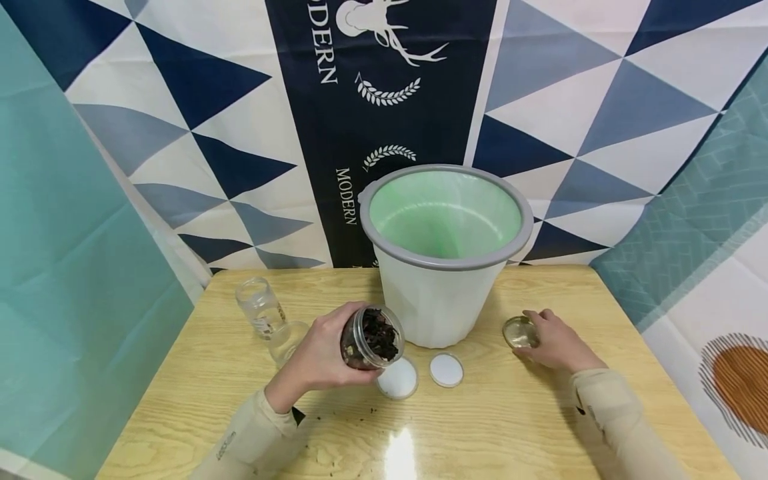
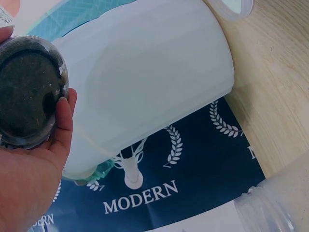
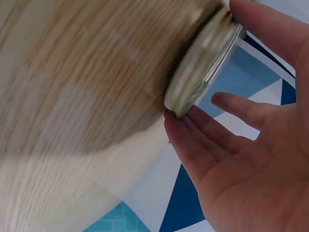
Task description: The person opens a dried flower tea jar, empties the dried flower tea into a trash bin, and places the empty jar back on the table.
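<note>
A clear jar of dark, dried leaf-like pieces [image 1: 379, 335] is gripped in my left hand [image 1: 327, 350], tilted so its uncovered mouth faces the head camera. The left wrist view shows the base of this jar [image 2: 29, 92], with fingers curled round its side. Over at the right, my right hand [image 1: 555, 340] pinches a gold jar lid [image 1: 519, 332] by its rim, low at the tabletop. In the right wrist view the thumb and fingertips touch opposite edges of the lid [image 3: 205, 63].
A white bucket with a grey rim [image 1: 447, 261] stands at the back. Before it lie two white round lids, one [image 1: 398, 380] partly behind the jar, the other [image 1: 447, 370] beside it. Two clear jars, one upright [image 1: 261, 308] and another [image 1: 288, 340], are at left. Dark crumbs dot the table [image 1: 480, 427].
</note>
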Demonstrator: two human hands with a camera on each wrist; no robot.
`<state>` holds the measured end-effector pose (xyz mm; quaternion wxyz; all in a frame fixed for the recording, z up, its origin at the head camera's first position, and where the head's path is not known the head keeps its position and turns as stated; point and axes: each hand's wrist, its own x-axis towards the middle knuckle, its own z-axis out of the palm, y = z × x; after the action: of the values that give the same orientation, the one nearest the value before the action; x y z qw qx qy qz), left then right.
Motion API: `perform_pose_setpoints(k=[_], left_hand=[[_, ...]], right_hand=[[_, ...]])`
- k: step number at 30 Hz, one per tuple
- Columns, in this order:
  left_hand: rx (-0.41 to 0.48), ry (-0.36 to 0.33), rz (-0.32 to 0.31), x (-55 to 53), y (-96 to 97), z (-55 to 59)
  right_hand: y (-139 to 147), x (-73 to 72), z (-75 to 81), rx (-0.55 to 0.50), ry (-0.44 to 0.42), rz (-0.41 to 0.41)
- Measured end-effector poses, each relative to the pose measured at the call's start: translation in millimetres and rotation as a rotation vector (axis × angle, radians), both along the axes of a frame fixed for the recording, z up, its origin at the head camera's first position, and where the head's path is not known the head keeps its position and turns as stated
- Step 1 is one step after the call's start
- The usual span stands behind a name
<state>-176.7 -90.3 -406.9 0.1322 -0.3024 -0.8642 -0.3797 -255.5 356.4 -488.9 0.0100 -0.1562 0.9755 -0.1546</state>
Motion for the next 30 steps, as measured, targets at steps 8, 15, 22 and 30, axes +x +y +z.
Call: perform_pose_setpoints(k=[8,15,22,30], left_hand=[[0.026,0.009,0.009,-1.0,-1.7,1.8],[0.084,0.036,0.025,-5.5,-10.6,13.2],[0.147,0.147,0.073,-17.7,-15.5,46.8],[0.181,0.249,0.078,-42.3,-6.0,86.7]], right_hand=[[7,0.9,-5.0,-0.013,0.014,-0.009],[0,0.2,19.7,-0.133,0.217,-0.057],[-24,3.6,83.0,-0.402,0.806,-0.039],[-76,9.8,137.4,-0.565,1.052,0.158]])
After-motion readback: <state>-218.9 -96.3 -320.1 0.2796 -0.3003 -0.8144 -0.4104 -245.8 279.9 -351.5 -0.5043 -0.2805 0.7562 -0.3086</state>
